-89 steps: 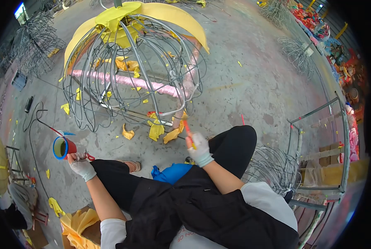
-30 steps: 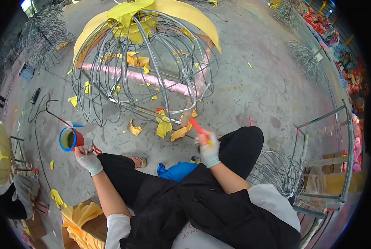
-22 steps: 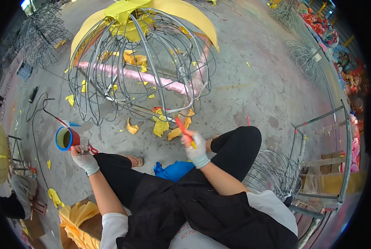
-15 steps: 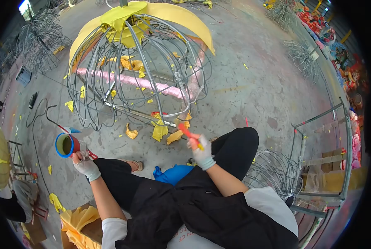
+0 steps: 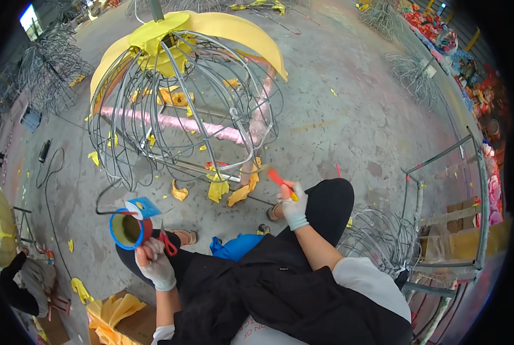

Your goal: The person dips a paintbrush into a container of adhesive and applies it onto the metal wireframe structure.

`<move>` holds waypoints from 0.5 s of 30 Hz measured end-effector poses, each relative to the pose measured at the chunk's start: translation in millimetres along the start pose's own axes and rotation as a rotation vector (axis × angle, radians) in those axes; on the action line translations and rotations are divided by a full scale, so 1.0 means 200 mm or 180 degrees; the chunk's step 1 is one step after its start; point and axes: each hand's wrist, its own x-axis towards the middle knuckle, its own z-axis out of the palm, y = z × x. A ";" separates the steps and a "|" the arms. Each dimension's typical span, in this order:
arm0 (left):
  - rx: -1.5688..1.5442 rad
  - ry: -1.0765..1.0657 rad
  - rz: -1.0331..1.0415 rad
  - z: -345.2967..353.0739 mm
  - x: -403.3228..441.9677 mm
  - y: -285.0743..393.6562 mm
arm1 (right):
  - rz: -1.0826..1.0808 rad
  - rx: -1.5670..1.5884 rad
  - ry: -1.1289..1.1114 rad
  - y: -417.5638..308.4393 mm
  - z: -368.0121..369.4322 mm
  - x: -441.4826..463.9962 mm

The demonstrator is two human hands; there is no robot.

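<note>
Now the left hand (image 5: 155,265) has come inward and lower than half a second ago, and with it the red cup (image 5: 147,229) with the blue rim, which stands at eight o'clock from the middle of the view. Before, this cup was farther out, near nine o'clock. The hand is grasping the cup at its lower side, and its mouth is turned toward the camera. A pair of red scissors (image 5: 169,244) shows more fully than before, just beside the fingers; whether the hand also holds it, I cannot tell. A flat blue-and-white piece (image 5: 142,208) and a bent dark rod (image 5: 100,202) are at the top edge of the cup.

The right hand (image 5: 294,208), between four and five o'clock, has shifted slightly to the right. Its fingers are closed around the handle of the brush (image 5: 277,177), whose bristles point toward eleven o'clock, very near the centre.

At ten o'clock stands the wire dome (image 5: 191,104), with yellow cloth (image 5: 162,30) on its crown, as it was. The blue bag (image 5: 234,247) lies between six and seven o'clock, unchanged.
</note>
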 end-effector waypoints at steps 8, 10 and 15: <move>-0.0118 -0.0056 -0.0553 0.23 -0.17 -0.14 | 0.0795 0.1089 0.0060 -0.24 0.12 0.23; -0.0170 -0.0094 -0.0687 0.26 -0.21 -0.16 | 0.0859 0.1607 0.0177 -0.33 0.13 0.29; -0.0106 -0.0312 -0.0905 0.26 -0.22 -0.18 | 0.1419 0.1605 0.0040 -0.17 -0.05 0.35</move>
